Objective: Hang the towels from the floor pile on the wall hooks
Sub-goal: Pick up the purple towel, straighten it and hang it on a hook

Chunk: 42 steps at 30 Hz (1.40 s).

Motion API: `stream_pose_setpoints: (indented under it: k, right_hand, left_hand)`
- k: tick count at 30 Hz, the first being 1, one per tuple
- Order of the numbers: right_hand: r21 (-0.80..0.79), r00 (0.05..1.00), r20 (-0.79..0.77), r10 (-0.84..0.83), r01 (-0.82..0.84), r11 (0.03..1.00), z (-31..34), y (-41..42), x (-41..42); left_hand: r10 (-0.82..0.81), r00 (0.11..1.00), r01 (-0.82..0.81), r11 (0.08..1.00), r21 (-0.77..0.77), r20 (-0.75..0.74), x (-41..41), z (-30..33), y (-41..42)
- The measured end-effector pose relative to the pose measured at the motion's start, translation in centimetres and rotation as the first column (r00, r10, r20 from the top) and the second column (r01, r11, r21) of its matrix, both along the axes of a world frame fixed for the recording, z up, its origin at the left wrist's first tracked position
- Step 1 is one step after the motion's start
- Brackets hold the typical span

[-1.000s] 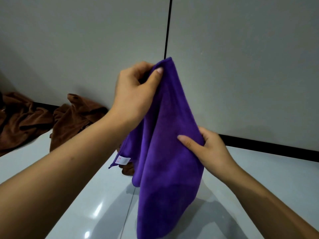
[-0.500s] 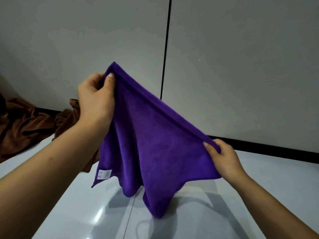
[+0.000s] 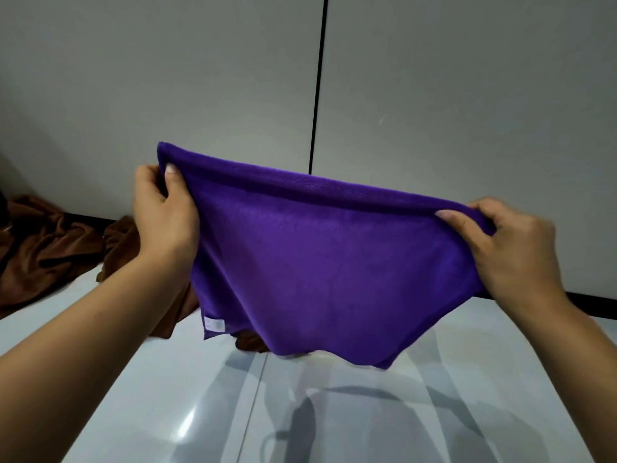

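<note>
My left hand [image 3: 160, 212] pinches top left corner of purple towel [image 3: 320, 262], thumb in front; right hand [image 3: 514, 248] pinches top right corner. Towel spread wide, held up off floor [image 3: 133, 389], in front of wall [image 3: 467, 111]. White tag [image 3: 215, 324] at towel's lower left, print unreadable. Brown towels [image 3: 43, 248] left of purple one, partly hidden behind it & my forearm; maybe 2 or 3, can't count. Purple: 1.

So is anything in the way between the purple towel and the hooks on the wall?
No hooks show in this view, so that cannot be told. The left hand and right hand hold the purple towel spread before a bare wall, with nothing between them.
</note>
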State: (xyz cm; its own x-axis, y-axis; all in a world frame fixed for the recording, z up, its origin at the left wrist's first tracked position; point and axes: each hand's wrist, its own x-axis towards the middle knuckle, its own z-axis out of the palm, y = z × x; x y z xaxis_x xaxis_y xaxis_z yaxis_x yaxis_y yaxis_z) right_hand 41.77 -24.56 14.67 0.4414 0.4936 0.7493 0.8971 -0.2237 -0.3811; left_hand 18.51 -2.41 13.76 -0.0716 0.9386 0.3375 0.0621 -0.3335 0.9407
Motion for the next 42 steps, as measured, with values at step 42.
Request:
stream_pose_setpoints:
  k: [42]
  right_hand:
    - [-0.336, 0.909, 0.232, 0.346, -0.259, 0.906, 1.4, 2.1, -4.5]
  left_hand:
    - [-0.901, 0.432, 0.888, 0.431, -0.157, -0.031, 6.6, -1.0, -9.2]
